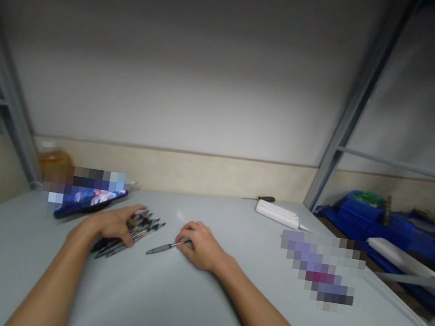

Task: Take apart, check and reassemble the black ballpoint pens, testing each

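A bunch of pens (146, 227), dark with clear barrels, lies on the grey-white table. My left hand (114, 222) curves over this bunch, its thumb on the near side and a finger along the far side; the pens' middle parts are partly hidden beneath it. To the right of the bunch, my right hand (200, 245) has its fingers closed on one end of a single pen (160, 249). That pen's grey grip points left toward the bunch, low over the tabletop. The fingertips hide its other end.
Behind my left hand a tablet-like device with a lit screen (92, 197) leans near a bottle (49, 151). A white power strip (277, 214) and a screwdriver (266, 198) lie at the back right. A blurred-out item (314, 264) is on the right. Metal posts (359, 102) frame the table (193, 323).
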`<state>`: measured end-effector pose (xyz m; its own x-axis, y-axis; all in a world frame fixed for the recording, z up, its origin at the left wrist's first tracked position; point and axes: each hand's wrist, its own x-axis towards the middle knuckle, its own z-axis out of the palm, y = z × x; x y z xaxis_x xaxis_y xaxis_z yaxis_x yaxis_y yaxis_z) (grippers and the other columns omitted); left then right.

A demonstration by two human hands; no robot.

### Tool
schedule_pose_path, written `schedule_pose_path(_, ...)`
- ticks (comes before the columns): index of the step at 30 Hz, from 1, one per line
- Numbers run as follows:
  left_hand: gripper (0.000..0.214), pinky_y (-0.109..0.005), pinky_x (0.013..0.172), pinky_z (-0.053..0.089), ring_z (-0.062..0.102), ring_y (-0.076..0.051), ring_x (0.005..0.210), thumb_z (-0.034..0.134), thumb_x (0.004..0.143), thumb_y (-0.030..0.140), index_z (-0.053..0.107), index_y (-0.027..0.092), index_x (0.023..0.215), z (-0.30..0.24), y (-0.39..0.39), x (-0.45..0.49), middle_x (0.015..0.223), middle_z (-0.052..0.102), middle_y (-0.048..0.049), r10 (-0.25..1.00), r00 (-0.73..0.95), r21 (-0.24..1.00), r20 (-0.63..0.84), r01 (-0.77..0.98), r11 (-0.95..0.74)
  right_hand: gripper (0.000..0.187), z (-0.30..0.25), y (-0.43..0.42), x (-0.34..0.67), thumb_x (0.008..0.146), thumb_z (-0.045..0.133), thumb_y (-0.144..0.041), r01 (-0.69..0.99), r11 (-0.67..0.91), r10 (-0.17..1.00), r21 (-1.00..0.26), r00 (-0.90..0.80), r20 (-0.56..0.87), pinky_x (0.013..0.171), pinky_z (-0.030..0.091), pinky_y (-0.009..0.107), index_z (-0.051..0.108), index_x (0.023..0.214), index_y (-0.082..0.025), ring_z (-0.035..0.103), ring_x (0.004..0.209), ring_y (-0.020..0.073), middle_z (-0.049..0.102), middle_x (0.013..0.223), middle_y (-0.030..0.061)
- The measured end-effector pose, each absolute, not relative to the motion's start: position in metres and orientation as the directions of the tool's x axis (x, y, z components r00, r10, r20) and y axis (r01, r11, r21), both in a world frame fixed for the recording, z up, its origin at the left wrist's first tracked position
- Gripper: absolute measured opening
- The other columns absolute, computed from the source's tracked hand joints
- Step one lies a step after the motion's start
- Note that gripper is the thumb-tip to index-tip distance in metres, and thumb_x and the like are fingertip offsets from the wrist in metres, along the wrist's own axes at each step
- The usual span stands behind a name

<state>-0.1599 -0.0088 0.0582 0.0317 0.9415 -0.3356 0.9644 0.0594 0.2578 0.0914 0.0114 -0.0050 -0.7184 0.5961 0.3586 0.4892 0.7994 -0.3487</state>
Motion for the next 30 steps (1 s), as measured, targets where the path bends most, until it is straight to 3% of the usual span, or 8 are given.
schedule_pose_path(7, 0.103, -0.043, 0.096, 0.033, 0.032, -0.034, 0.126, 0.066, 0.050, 0.036, 0.018, 0.020, 0.140, 0.049, -0.004, -0.140, 0.138, 0.033, -0.0157, 0.989, 0.036, 0.119, -0.147, 0.993, -0.018, 0.018, 0.003, 0.020, 0.107, 0.085, 0.048, -0.022, 0.581, 0.751, 0.660, -0.315, -0.673, 0.333, 0.077, 0.037, 0.026, 0.063, 0.095, -0.019, 0.055, 0.086, 0.0161, 0.063, 0.088, 0.0054)
schedule_pose_path(9, 0.090, -0.049, 0.094, 0.032, 0.027, -0.035, 0.127, 0.062, 0.058, 0.040, 0.023, 0.025, 0.138, 0.045, -0.004, -0.121, 0.140, 0.030, -0.0125, 0.998, 0.062, 0.117, -0.012, 0.991, -0.060, 0.021, 0.006, 0.021, 0.113, 0.087, 0.044, -0.021, 0.624, 0.713, 0.701, -0.319, -0.644, 0.308, 0.076, 0.037, 0.024, 0.062, 0.096, -0.018, 0.056, 0.086, 0.0157, 0.064, 0.089, 0.0062)
schedule_pose_path(12, 0.064, -0.046, 0.099, 0.024, 0.030, -0.028, 0.125, 0.053, 0.071, 0.032, 0.034, 0.027, 0.132, 0.038, -0.006, -0.079, 0.135, 0.037, -0.0076, 0.932, 0.294, 0.079, 0.213, 0.945, -0.316, 0.026, 0.010, 0.021, 0.120, 0.090, 0.037, -0.026, 0.719, 0.614, 0.789, -0.325, -0.551, 0.272, 0.074, 0.037, 0.024, 0.061, 0.097, -0.017, 0.058, 0.086, 0.0165, 0.065, 0.091, 0.0085)
schedule_pose_path(15, 0.042, -0.044, 0.098, 0.023, 0.038, -0.024, 0.115, 0.044, 0.080, 0.025, 0.042, 0.023, 0.122, 0.030, -0.010, -0.039, 0.121, 0.048, -0.0083, 0.815, 0.477, -0.060, 0.328, 0.872, -0.486, 0.031, 0.011, 0.022, 0.128, 0.091, 0.034, -0.029, 0.774, 0.504, 0.863, -0.385, -0.436, 0.255, 0.070, 0.037, 0.025, 0.061, 0.095, -0.016, 0.058, 0.081, 0.0165, 0.066, 0.088, 0.0090)
schedule_pose_path(18, 0.028, -0.044, 0.094, 0.027, 0.044, -0.024, 0.104, 0.040, 0.082, 0.016, 0.049, 0.018, 0.109, 0.023, -0.012, -0.016, 0.105, 0.054, -0.0098, 0.768, 0.540, -0.213, 0.344, 0.842, -0.496, 0.033, 0.013, 0.024, 0.139, 0.089, 0.034, -0.028, 0.733, 0.438, 0.898, -0.521, -0.390, 0.206, 0.063, 0.035, 0.022, 0.064, 0.084, -0.014, 0.056, 0.072, 0.0140, 0.066, 0.080, 0.0065)
schedule_pose_path(22, 0.017, -0.039, 0.080, 0.035, 0.047, -0.025, 0.093, 0.039, 0.082, 0.013, 0.051, 0.016, 0.093, 0.016, -0.012, -0.008, 0.092, 0.054, -0.0094, 0.762, 0.563, -0.290, 0.321, 0.824, -0.486, 0.028, 0.021, 0.020, 0.152, 0.083, 0.044, -0.030, 0.671, 0.391, 0.884, -0.629, -0.464, 0.055, 0.054, 0.032, 0.019, 0.063, 0.076, -0.012, 0.048, 0.060, 0.0099, 0.060, 0.066, 0.0009)
schedule_pose_path(26, 0.013, -0.038, 0.078, 0.037, 0.050, -0.024, 0.089, 0.041, 0.081, 0.012, 0.051, 0.016, 0.089, 0.012, -0.010, -0.004, 0.086, 0.055, -0.0091, 0.767, 0.563, -0.287, 0.309, 0.824, -0.489, 0.020, 0.029, 0.011, 0.153, 0.071, 0.059, -0.032, 0.770, 0.393, 0.860, -0.502, -0.501, -0.097, 0.047, 0.028, 0.020, 0.064, 0.071, -0.013, 0.044, 0.052, 0.0092, 0.056, 0.057, -0.0011)
schedule_pose_path(30, 0.018, -0.037, 0.078, 0.039, 0.055, -0.024, 0.086, 0.037, 0.083, 0.008, 0.054, 0.014, 0.087, 0.010, -0.007, 0.003, 0.082, 0.060, -0.0108, 0.802, 0.529, -0.256, 0.277, 0.845, -0.469, 0.031, 0.025, 0.007, 0.142, 0.077, 0.050, -0.039, 0.892, 0.306, 0.931, -0.332, -0.353, -0.091, 0.051, 0.035, 0.024, 0.067, 0.070, -0.014, 0.057, 0.060, 0.0166, 0.066, 0.068, 0.0098)
